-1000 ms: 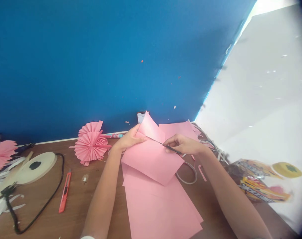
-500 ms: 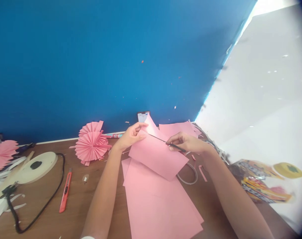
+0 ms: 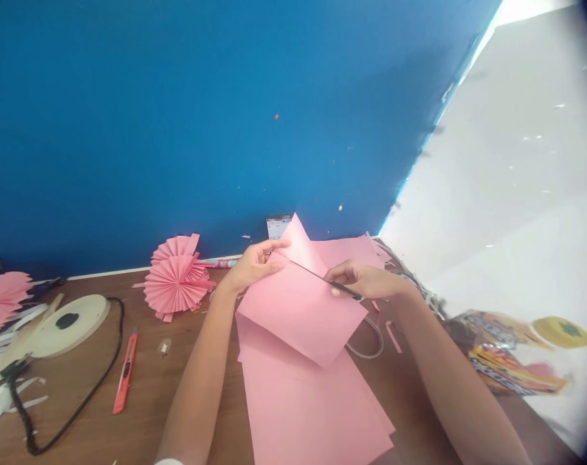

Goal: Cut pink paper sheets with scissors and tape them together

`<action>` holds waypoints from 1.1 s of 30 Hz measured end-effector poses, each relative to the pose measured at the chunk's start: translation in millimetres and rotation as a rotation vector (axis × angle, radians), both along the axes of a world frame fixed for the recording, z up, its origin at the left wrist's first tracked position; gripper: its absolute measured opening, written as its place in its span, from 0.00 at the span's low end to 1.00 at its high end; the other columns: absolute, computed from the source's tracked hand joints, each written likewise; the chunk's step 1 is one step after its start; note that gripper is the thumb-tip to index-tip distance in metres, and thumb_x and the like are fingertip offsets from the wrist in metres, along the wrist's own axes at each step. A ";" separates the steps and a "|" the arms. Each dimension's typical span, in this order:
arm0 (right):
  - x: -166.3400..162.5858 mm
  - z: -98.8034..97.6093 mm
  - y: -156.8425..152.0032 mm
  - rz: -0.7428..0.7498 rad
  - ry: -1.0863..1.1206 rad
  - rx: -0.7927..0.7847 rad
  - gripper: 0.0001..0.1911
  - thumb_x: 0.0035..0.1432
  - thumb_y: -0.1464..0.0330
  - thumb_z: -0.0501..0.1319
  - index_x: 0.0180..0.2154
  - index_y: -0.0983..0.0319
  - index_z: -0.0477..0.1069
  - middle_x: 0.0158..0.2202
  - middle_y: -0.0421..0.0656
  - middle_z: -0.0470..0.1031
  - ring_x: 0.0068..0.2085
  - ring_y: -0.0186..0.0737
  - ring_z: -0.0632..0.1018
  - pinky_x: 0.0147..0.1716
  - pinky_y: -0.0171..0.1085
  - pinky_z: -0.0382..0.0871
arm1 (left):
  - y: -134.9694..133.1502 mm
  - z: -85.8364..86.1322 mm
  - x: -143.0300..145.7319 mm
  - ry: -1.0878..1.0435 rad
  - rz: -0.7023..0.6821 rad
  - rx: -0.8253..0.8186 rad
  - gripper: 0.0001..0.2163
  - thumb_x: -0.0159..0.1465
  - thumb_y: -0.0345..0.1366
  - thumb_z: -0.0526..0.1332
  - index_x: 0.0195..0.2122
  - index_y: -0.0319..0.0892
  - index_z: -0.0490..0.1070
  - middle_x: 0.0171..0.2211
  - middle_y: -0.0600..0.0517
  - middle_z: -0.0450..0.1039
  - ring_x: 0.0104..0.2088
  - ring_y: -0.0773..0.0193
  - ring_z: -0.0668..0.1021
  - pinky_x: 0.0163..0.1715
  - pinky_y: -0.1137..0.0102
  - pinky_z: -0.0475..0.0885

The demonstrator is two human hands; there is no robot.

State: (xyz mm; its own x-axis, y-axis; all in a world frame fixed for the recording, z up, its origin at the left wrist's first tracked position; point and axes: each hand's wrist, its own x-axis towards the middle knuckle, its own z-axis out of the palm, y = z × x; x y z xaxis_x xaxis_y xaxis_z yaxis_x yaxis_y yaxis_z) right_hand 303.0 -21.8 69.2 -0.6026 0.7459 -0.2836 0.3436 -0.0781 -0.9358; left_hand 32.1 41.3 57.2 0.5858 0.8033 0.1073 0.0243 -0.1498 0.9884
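My left hand (image 3: 254, 265) pinches the far left edge of a pink paper sheet (image 3: 300, 307) that is lifted off the table and folded upward at its far corner. My right hand (image 3: 363, 281) grips a thin dark blade or stick (image 3: 322, 276) that lies along the fold line of that sheet. Under the held sheet lies a stack of flat pink sheets (image 3: 312, 407) near the front edge of the brown table (image 3: 80, 426). More pink sheets (image 3: 351, 248) lie behind my right hand.
Pink pleated paper fans (image 3: 177, 281) sit at the back, another fan (image 3: 5, 298) at far left. A red utility knife (image 3: 126, 369), a tape roll (image 3: 65, 323), a black cable (image 3: 97, 381), a phone (image 3: 276, 226) against the blue wall, and colourful packets (image 3: 511, 361) at right.
The held sheet has tilted and dropped a little toward me, its folded corner rising again. Both hands stayed near the same spot, the blade still along the fold.
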 end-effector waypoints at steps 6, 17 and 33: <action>1.3 -2.4 0.6 0.004 0.004 0.032 0.22 0.51 0.54 0.63 0.39 0.64 0.74 0.32 0.42 0.75 0.29 0.34 0.71 0.26 0.32 0.61 | -2.1 -0.5 1.8 -0.036 -0.018 -0.017 0.28 0.53 0.40 0.67 0.54 0.40 0.66 0.57 0.41 0.64 0.51 0.53 0.71 0.44 0.66 0.69; -5.6 -3.4 -0.7 -0.013 0.032 0.042 0.21 0.52 0.54 0.62 0.39 0.64 0.74 0.33 0.43 0.74 0.29 0.34 0.70 0.25 0.31 0.61 | -4.9 -3.5 12.2 -0.003 -0.073 -0.080 0.28 0.53 0.39 0.68 0.55 0.41 0.65 0.45 0.44 0.72 0.43 0.57 0.76 0.40 0.67 0.71; -8.6 -5.8 2.3 0.040 -0.044 0.067 0.21 0.52 0.53 0.61 0.38 0.64 0.73 0.27 0.41 0.69 0.25 0.30 0.63 0.22 0.31 0.55 | -5.8 0.2 8.8 0.052 -0.087 -0.056 0.29 0.54 0.40 0.67 0.57 0.43 0.63 0.54 0.42 0.66 0.41 0.60 0.76 0.36 0.70 0.71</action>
